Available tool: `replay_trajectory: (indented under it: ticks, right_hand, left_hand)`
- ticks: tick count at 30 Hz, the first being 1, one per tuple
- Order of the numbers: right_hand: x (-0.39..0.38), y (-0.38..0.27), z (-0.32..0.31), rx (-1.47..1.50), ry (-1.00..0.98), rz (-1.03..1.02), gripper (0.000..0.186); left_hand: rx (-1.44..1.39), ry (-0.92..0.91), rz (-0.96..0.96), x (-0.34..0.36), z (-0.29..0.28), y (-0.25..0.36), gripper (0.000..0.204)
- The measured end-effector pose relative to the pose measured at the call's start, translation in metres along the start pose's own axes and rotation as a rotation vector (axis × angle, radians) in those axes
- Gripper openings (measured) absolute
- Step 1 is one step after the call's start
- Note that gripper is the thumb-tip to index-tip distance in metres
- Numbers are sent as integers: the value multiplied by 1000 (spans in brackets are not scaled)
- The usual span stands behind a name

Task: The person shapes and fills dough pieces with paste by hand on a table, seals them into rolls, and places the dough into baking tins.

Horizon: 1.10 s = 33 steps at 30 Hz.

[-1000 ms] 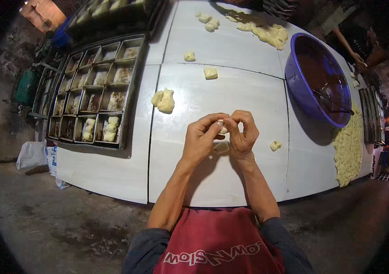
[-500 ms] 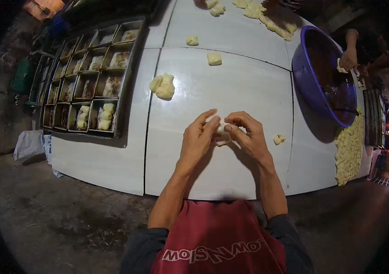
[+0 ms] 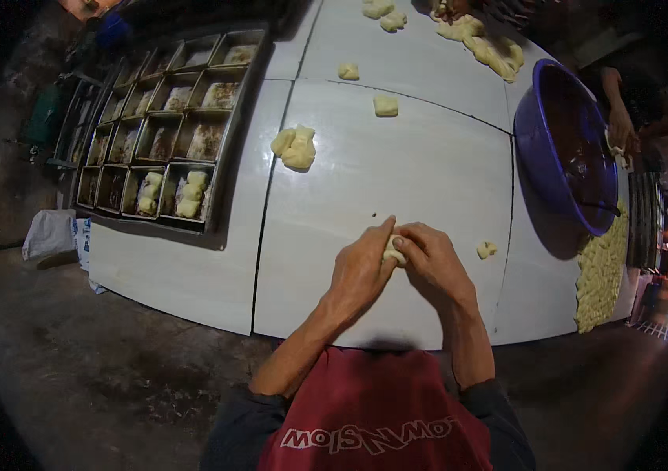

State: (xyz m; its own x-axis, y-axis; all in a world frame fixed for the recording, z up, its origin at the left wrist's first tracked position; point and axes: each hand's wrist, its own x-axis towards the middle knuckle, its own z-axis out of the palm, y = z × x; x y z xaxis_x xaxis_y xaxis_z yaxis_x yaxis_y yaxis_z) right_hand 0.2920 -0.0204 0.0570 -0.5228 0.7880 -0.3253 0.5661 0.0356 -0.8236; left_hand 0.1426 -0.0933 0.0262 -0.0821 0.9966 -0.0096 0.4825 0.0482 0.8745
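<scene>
My left hand and my right hand meet over the white tabletop, both closed round a small piece of pale dough, partly hidden by my fingers. A small dough piece lies to the right of my hands, and a larger lump lies beyond them to the left. Two squarish pieces sit farther up the table.
A divided metal baking tin at left has dough in some compartments. At right stand a purple tub with dark contents and a dough sheet. More dough lies at the back. Another person's hand is beside the tub.
My hands have shifted down and slightly right, fingers now wrapped more tightly round the dough. The view has shifted a little. The other person's hand has moved down along the tub's far side.
</scene>
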Motion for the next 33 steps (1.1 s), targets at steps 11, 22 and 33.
replay_trajectory:
  ticks: [11, 22, 33]
  right_hand:
    - [95, -51, 57, -210, 301, -321, 33]
    - [121, -48, 53, 422, 127, -7, 13]
    - [20, -4, -7, 1170, 193, 108, 31]
  left_hand:
    - [47, 447, -143, 46, -107, -31, 27]
    - [336, 222, 44, 131, -138, -105, 19]
    - [-179, -8, 103, 75, -39, -10, 33]
